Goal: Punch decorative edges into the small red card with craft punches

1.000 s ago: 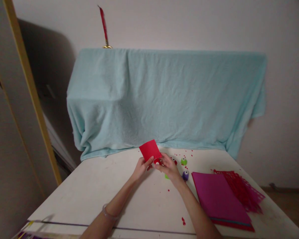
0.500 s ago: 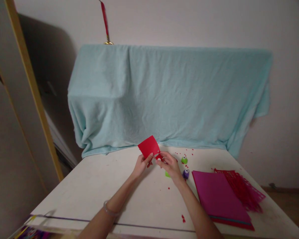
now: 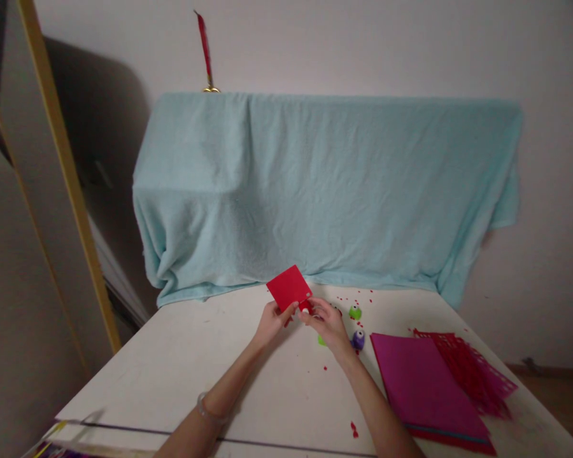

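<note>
A square of red paper (image 3: 289,285) is raised above the white table, pinched at its lower edge by my left hand (image 3: 270,323). My right hand (image 3: 332,324) is closed around a small red craft punch (image 3: 305,306) with a white round spot, set against the paper's right corner. A small pale hole shows near that corner. Just right of my right hand stand a purple craft punch (image 3: 358,339) and a green one (image 3: 354,312), each with an eye-like top. Another green punch (image 3: 321,340) is partly hidden beneath my right hand.
A stack of magenta and red paper sheets (image 3: 424,381) lies at the right of the table (image 3: 172,369). Beside it are red sheets full of holes (image 3: 468,372). Red paper bits (image 3: 354,430) are scattered about. A light blue towel (image 3: 339,191) hangs at the back.
The view has tilted slightly, so everything sits a little lower. The red paper has turned a little, and the punch stays at its right corner.
</note>
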The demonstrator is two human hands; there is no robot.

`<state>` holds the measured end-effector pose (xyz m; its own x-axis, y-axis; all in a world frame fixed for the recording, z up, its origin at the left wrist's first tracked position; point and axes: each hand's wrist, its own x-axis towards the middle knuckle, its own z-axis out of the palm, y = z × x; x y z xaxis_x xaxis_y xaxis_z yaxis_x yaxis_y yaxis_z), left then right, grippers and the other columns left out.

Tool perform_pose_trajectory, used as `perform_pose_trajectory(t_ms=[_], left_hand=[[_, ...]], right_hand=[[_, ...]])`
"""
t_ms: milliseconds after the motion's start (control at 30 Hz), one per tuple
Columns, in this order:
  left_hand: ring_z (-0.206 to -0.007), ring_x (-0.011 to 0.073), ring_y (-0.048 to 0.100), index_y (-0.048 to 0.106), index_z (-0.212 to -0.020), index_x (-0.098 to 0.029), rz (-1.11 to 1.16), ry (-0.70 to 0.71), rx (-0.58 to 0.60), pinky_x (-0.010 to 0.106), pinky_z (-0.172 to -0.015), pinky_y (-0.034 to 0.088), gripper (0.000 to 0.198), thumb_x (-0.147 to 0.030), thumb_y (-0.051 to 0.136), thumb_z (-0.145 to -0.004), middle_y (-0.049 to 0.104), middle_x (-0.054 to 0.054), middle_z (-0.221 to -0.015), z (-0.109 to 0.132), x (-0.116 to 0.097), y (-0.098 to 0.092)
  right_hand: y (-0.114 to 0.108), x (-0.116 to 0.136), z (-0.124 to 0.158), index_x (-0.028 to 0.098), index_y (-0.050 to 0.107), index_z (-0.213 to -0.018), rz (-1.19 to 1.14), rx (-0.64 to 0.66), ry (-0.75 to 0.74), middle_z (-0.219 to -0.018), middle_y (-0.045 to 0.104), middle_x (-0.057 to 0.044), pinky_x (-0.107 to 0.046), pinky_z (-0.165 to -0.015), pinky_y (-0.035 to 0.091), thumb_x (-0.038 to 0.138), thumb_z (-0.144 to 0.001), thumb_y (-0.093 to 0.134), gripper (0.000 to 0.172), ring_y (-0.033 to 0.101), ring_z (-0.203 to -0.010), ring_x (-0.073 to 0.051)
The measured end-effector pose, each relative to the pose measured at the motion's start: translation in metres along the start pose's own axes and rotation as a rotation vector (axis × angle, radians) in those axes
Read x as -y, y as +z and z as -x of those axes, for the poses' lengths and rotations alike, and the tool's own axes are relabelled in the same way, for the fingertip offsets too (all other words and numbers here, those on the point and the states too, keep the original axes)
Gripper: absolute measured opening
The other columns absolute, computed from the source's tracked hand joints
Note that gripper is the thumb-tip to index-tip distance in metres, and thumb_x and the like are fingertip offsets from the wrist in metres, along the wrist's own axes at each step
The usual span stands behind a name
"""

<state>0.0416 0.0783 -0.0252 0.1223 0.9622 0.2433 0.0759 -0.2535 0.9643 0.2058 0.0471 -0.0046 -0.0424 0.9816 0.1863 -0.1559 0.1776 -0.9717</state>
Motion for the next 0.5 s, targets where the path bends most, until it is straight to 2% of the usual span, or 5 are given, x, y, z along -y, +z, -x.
perform_pose_trajectory(t_ms=[300, 500], left_hand=[[-0.049, 0.0109, 0.047, 0.059, -0.065, -0.013, 0.008, 0.042, -0.021, 0.022, -0.048, 0.035, 0.049, -0.058, 0.053, -0.084, 0.054, 0.001, -0.055, 0.004, -0.010, 0.000], [-0.050, 0.0113, 0.046, 0.057, -0.063, -0.014, 0.008, 0.049, -0.027, 0.022, -0.050, 0.035, 0.052, -0.059, 0.050, -0.085, 0.052, 0.000, -0.054, 0.007, -0.021, 0.001]], right_hand=[[-0.001, -0.010, -0.004, 0.017, 0.067, -0.101, -0.011, -0.031, 0.023, -0.086, 0.071, -0.006, -0.031, -0.069, 0.051, 0.036, -0.058, 0.084, 0.050, 0.066, -0.077, -0.020], [-0.002, -0.013, -0.004, 0.016, 0.069, -0.100, 0.018, -0.050, -0.006, -0.088, 0.072, -0.007, -0.031, -0.070, 0.051, 0.034, -0.058, 0.085, 0.048, 0.065, -0.075, -0.019]])
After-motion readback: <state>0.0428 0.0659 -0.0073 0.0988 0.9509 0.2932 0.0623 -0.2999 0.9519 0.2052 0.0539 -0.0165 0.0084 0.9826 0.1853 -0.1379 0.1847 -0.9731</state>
